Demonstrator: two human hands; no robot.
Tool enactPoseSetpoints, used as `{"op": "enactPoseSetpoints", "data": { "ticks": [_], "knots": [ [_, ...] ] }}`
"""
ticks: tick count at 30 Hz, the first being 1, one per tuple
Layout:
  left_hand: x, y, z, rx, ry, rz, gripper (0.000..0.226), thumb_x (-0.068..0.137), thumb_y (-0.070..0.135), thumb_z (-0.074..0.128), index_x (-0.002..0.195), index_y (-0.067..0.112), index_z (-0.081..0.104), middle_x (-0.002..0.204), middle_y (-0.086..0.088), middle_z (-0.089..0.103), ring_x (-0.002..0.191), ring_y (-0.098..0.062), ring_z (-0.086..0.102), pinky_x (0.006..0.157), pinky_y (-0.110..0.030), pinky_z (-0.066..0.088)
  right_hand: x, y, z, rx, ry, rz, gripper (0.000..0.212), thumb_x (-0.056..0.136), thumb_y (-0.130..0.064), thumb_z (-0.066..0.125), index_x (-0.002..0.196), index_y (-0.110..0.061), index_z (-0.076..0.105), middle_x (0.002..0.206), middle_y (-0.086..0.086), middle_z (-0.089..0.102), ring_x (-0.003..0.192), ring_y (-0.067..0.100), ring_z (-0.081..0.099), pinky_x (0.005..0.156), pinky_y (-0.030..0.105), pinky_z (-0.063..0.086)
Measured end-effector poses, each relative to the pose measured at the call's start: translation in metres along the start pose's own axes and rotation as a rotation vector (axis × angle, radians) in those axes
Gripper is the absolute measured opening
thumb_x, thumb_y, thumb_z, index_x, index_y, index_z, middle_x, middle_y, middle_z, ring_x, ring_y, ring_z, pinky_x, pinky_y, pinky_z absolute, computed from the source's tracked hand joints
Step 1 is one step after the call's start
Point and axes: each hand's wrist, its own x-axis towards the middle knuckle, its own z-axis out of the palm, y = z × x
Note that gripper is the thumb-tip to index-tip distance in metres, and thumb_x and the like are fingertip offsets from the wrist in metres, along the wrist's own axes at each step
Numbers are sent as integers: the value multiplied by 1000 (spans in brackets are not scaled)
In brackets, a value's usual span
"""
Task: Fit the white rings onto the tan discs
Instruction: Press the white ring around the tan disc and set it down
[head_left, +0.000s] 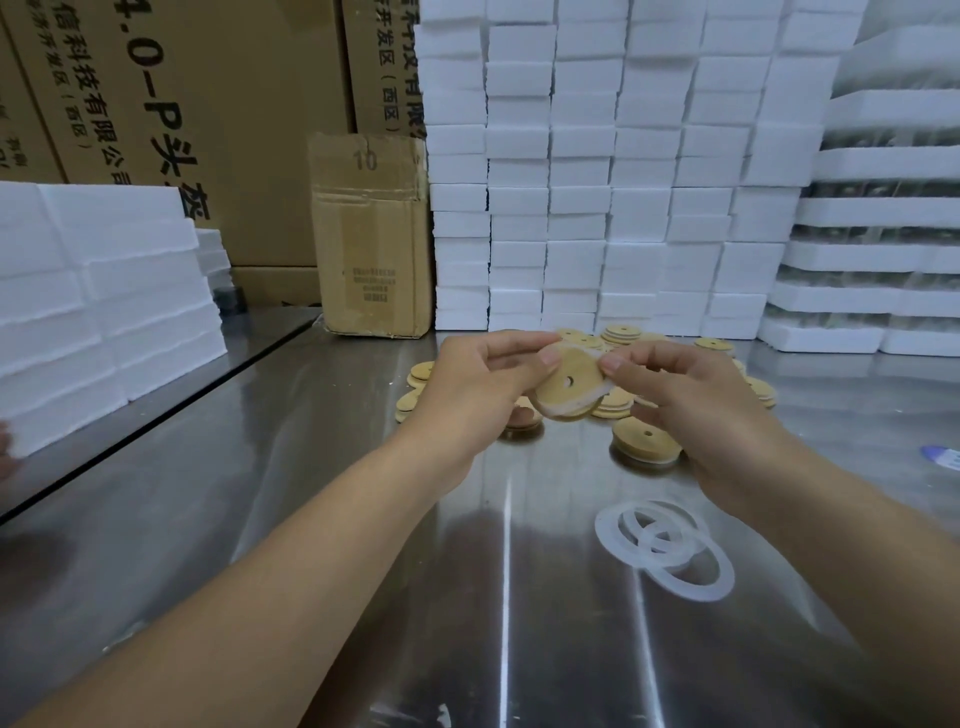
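1. Stacked white foam blocks (571, 208) and a brown cardboard box (371, 234) back the shiny steel table (311, 519).
2. Both the left hand (467, 389) and the right hand (701, 415) pinch a raised round tan wooden disc (582, 370), a thin white rubbery ring (561, 411) partly round its rim.
3. Two loose white rings (607, 532) lie below that disc, nearer the person.
4. The ring looks soft and stretchy, the disc stiff: grip the disc's edge.

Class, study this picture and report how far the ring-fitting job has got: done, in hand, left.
Done: possibly the lone disc beside the right hand; its rim looks pale, but unclear. In hand: left hand and right hand pinch a tan disc with a white ring showing round its edge. Left: loose rings on the table, and the disc pile behind.
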Motion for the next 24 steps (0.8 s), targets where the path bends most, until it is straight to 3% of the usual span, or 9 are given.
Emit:
{"op": "enactPoseSetpoints", "data": {
  "ticks": [2,5,9,12,16,19,22,24],
  "knots": [
    [0,1,-1,-13,34,13,15,101,20,75,115,25,80,102,3,84,100,-17,79,70,-26,61,1,-1,-2,32,-25,51,13,95,-31,77,88,-21,82,104,-12,81,113,10,69,99,35,52],
    [-1,-2,3,-69,77,13,14,102,17,74,111,26,80,100,3,84,88,-9,78,66,-22,61,-3,-1,0,25,-55,51,15,93,-35,79,85,-24,84,102,-14,80,112,8,69,89,33,51],
    [-2,-7,5,-142,118,10,18,102,16,74,118,22,79,102,3,84,86,-7,78,66,-21,60,-6,2,3,-116,-88,45,28,89,-44,81,88,-15,81,93,-1,77,96,28,68,95,53,57],
    [-2,-6,4,-172,125,15,18,102,23,74,119,27,77,103,8,83,92,-6,77,68,-18,58,-8,4,6,-112,-118,13,17,89,-39,81,83,-24,80,95,-1,79,98,17,71,87,34,56],
    [0,-1,-1,-117,87,30,20,101,24,75,120,30,75,106,8,83,98,-11,77,72,-21,56,-7,6,9,-86,-78,-30,14,93,-33,77,86,-21,78,90,-4,79,90,7,75,84,32,56],
    [1,-5,0,-27,61,21,24,96,16,79,114,31,77,110,4,81,105,-17,77,77,-25,58,-7,7,8,-107,-61,-53,9,94,-23,75,86,-19,75,89,-1,78,88,13,76,77,32,53],
    [-1,-13,7,5,38,10,14,95,15,80,109,19,80,106,-7,82,98,-21,77,79,-35,62,-7,10,9,-162,-61,-87,7,89,-17,76,85,-21,72,87,1,76,88,19,73,74,34,49],
    [-2,-17,9,12,27,7,15,96,16,79,110,11,80,102,-12,82,91,-20,75,81,-40,63,-8,12,10,-189,-61,-128,7,87,-20,78,85,-23,71,86,-2,75,78,13,70,72,28,46]
  ]
}}
